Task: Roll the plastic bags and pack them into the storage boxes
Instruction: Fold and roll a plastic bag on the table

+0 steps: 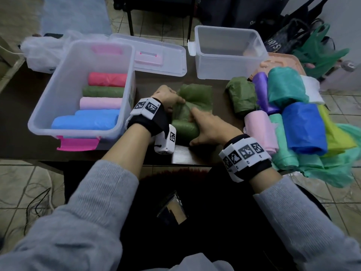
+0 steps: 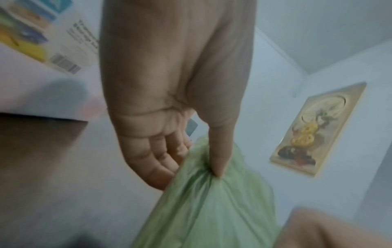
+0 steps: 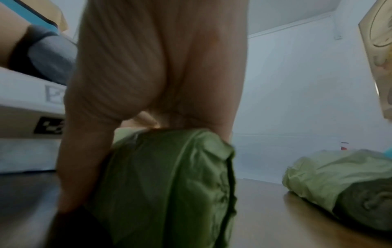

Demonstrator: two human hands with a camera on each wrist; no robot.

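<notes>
A dark green plastic bag (image 1: pixel 192 102) lies half rolled on the brown table between the two boxes. My left hand (image 1: pixel 168 97) pinches its loose upper edge between thumb and fingers; the left wrist view shows the bag (image 2: pixel 212 201) bunched under the thumb. My right hand (image 1: pixel 209 127) wraps around the rolled near end of the bag (image 3: pixel 169 184). The left storage box (image 1: pixel 48 106) holds red, green, pink and blue rolls. The right storage box (image 1: pixel 230 55) looks empty.
A clear lid with a pink handle (image 1: pixel 156 55) lies behind the left box. At the right sits a pile of rolled bags (image 1: pixel 293 118), with another green roll (image 1: pixel 242 94) nearest. A white bag (image 1: pixel 41 49) lies far left. Black bags stand behind.
</notes>
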